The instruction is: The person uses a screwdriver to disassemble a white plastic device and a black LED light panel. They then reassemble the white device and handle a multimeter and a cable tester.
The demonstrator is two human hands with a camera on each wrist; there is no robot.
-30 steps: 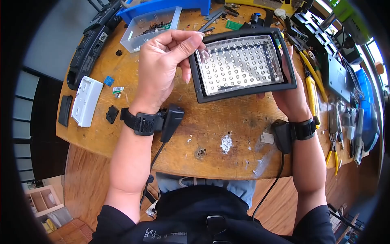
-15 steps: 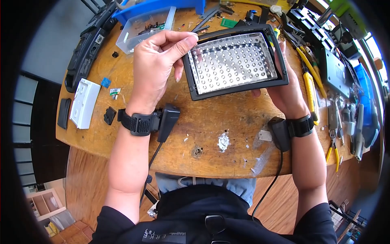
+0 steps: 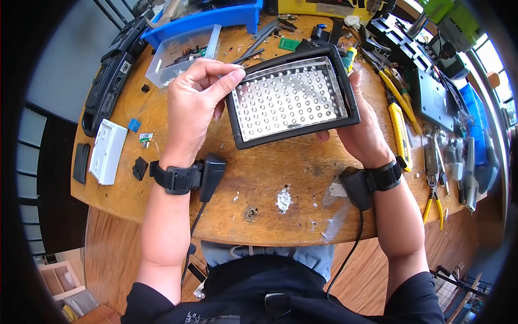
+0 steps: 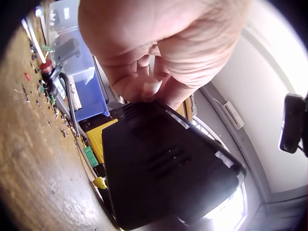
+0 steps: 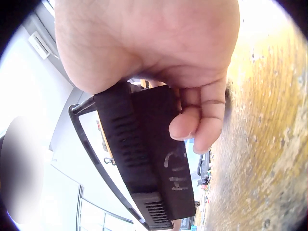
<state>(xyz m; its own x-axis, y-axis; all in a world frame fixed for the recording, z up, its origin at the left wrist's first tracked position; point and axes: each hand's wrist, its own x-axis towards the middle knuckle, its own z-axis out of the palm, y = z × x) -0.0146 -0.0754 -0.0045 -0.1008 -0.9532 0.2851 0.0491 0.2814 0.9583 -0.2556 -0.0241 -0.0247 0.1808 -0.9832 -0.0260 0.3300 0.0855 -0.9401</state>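
A rectangular LED light panel (image 3: 291, 100) with rows of small bulbs in a silvery reflector is held up over the wooden bench (image 3: 259, 178). A black frame (image 3: 294, 136) surrounds it; in the right wrist view the frame (image 5: 103, 166) stands away from the vented black housing (image 5: 166, 144) along one side. My left hand (image 3: 189, 105) pinches the upper left corner between thumb and fingers. With my right hand (image 3: 367, 129) I grip the right end, its fingers curled under the housing. The left wrist view shows the housing's plain black back (image 4: 144, 168).
A clear plastic box (image 3: 183, 63) of small parts stands at the back left before a blue bin (image 3: 202, 24). On the left lies a white plastic part (image 3: 108, 151). To the right are a yellow utility knife (image 3: 400, 135), yellow-handled pliers (image 3: 433, 205) and other tools.
The light panel and both hands have shifted left in the head view, and the panel's tilt has changed a little. Both hands keep their hold on it.
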